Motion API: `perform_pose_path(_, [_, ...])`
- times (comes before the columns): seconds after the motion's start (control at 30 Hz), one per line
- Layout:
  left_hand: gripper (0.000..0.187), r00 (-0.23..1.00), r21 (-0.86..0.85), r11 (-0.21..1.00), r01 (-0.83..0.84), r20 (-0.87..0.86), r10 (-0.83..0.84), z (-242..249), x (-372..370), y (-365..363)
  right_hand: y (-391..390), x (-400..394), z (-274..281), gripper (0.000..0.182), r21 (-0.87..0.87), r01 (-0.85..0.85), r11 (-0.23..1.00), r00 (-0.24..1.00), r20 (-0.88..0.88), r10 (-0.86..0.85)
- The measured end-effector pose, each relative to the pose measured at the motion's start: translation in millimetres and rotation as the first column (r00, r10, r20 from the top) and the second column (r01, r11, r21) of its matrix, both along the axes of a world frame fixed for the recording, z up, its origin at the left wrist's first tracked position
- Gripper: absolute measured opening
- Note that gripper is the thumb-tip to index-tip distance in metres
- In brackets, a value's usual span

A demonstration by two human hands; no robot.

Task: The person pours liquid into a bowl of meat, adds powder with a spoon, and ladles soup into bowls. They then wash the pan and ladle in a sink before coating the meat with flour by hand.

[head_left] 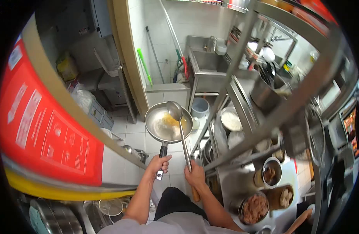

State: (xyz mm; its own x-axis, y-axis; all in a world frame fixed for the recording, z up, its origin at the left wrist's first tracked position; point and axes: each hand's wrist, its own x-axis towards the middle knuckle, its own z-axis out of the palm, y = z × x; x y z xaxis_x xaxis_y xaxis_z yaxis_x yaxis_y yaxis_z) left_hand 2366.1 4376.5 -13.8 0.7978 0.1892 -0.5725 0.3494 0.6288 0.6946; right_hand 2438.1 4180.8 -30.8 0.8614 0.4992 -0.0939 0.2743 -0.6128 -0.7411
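My left hand [159,164] is wrapped round the black handle of a frying pan [153,124], which I hold out in front of me at waist height. A little yellowish liquid, perhaps oil or egg, lies in the pan. My right hand [194,174] grips a long-handled metal ladle [184,141] with a wooden end. The bowl of the ladle rests in or just over the pan, near its far rim; whether it touches is hard to tell.
A steel sink [210,62] stands ahead, with a grey bucket [199,107] below it. On the right runs a metal shelf frame [242,150] with a pot of meat [253,208] and other containers. A red panel [51,128] borders the left. Another person's arm [300,221] shows at lower right.
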Motion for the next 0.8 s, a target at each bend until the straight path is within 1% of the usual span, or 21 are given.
perform_pose_path(0.07, [0.034,1.0,0.023,1.0,-0.003,0.015,0.002,15.5,51.3,33.9,39.2,47.3,-1.6,0.026,0.02,0.018,1.0,0.999,0.035,-0.019])
perform_pose_path(0.1, [0.034,1.0,0.038,0.999,0.008,0.029,-0.01,17.0,78.2,53.6,57.6,70.0,-10.8,0.026,0.071,0.044,0.996,0.995,0.086,-0.05])
perform_pose_path(0.2, [0.032,0.996,0.088,0.994,0.057,0.057,-0.062,14.1,161.4,108.0,110.2,145.8,-39.5,0.026,0.087,0.082,0.993,0.992,0.089,-0.09])
perform_pose_path(0.23, [0.031,0.996,0.088,0.993,0.079,0.044,-0.083,11.5,187.6,124.7,126.9,170.6,-23.5,0.027,0.093,0.096,0.991,0.995,0.022,-0.098])
perform_pose_path(0.3, [0.03,0.993,0.085,0.991,0.105,0.052,-0.11,11.3,249.9,167.7,154.9,228.9,-23.5,0.027,0.104,0.117,0.988,0.992,0.029,-0.121])
perform_pose_path(0.33, [0.029,0.99,0.07,0.989,0.128,0.045,-0.132,10.7,272.8,184.4,161.1,245.2,-23.4,0.028,0.105,0.139,0.985,0.99,0.01,-0.141])
perform_pose_path(0.37, [0.029,0.985,0.067,0.985,0.161,0.044,-0.164,11.4,293.5,198.5,167.2,267.5,-32.8,0.028,0.126,0.202,0.971,0.975,-0.123,-0.187])
perform_pose_path(0.4, [0.028,0.981,0.049,0.981,0.19,0.028,-0.191,15.0,316.5,212.0,178.1,289.7,-8.1,0.03,0.022,0.233,0.972,0.968,-0.1,-0.23])
perform_pose_path(0.47, [0.028,0.967,0.043,0.966,0.255,0.019,-0.256,28.1,366.1,238.1,192.1,334.7,15.3,0.033,-0.041,0.249,0.968,0.962,-0.107,-0.252])
perform_pose_path(0.5, [0.027,0.961,0.038,0.96,0.277,0.009,-0.278,31.0,390.5,246.3,197.7,355.0,17.5,0.034,-0.041,0.255,0.966,0.963,-0.079,-0.257])
perform_pose_path(0.6, [0.03,0.951,0.091,0.947,0.309,-0.024,-0.308,46.7,469.6,264.9,229.0,412.4,30.4,0.034,-0.051,0.327,0.944,0.943,-0.049,-0.33])
perform_pose_path(0.63, [0.03,0.944,0.105,0.938,0.33,-0.025,-0.329,50.8,497.1,270.8,240.6,431.9,35.6,0.032,-0.028,0.352,0.936,0.932,-0.077,-0.353])
perform_pose_path(0.73, [0.029,0.926,0.134,0.919,0.37,0.024,-0.377,35.2,578.7,286.0,265.4,493.5,21.4,0.03,0.001,0.387,0.922,0.922,-0.004,-0.387])
perform_pose_path(0.77, [0.029,0.914,0.126,0.907,0.401,0.01,-0.405,36.3,605.2,288.7,272.5,513.8,26.3,0.029,-0.001,0.414,0.91,0.909,-0.047,-0.414])
perform_pose_path(0.8, [0.026,0.911,0.143,0.902,0.408,-0.007,-0.411,37.1,631.1,290.2,280.4,535.3,21.9,0.029,0.021,0.441,0.897,0.897,-0.022,-0.441])
